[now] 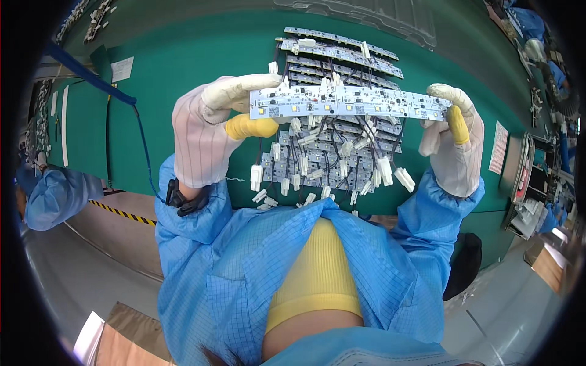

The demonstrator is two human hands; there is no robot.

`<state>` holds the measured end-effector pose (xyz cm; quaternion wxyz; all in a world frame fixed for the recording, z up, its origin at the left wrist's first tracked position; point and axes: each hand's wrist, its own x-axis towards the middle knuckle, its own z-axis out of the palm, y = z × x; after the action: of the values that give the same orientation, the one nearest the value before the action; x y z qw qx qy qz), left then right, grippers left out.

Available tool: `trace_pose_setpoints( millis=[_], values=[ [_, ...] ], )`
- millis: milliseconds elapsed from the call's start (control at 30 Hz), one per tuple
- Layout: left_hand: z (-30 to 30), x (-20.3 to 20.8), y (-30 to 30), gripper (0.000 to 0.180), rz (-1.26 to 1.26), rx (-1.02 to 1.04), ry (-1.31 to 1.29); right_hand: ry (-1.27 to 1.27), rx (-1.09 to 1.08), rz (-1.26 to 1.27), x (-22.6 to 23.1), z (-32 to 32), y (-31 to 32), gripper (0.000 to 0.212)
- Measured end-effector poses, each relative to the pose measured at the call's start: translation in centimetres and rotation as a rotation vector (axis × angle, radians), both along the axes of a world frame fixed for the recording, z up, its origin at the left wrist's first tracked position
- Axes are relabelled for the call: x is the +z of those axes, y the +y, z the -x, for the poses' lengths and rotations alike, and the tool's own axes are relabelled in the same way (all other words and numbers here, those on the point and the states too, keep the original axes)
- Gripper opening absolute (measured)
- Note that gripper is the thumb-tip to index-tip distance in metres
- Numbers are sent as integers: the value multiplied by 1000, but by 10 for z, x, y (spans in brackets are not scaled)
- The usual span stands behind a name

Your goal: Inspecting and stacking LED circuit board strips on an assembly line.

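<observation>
Between both hands I hold a long white LED circuit board (366, 102), raised above the table and facing up. My left hand (213, 119), in a striped white glove with a yellow thumb tip, pinches the board's left end. Its right end is gripped by my right hand (453, 131), gloved the same way. Below lies a pile of similar LED boards (342, 52), stacked in rows. Dark wires with white plug connectors (383, 171) spread from the pile toward me. Some wires beneath the held board are hidden, so I cannot tell which belong to it.
The boards rest on a green table mat (165, 73). A clear plastic tray (366, 18) is at the far edge. A blue cord (143, 134) hangs at left, near a paper label (122, 69). Another person's blue sleeve (61, 198) shows at far left. A printed sheet (498, 146) lies right.
</observation>
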<state>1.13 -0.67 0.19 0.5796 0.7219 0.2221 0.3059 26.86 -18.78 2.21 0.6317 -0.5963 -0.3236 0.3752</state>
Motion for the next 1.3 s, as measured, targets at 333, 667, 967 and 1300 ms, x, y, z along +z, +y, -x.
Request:
trace_pose_setpoints(
  millis=[333,667,967,1300],
  values=[
    [5,4,-2,38,-213,53,94,-123,-76,77,4,5,-2,69],
    [7,7,4,38,-212,10,120,-238,-101,92,7,8,1,80],
    [4,-1,8,33,-263,-8,-116,-105,-86,-5,2,6,4,61],
    [2,6,5,43,-225,-75,-98,-138,7,-92,5,5,-3,43]
  ],
)
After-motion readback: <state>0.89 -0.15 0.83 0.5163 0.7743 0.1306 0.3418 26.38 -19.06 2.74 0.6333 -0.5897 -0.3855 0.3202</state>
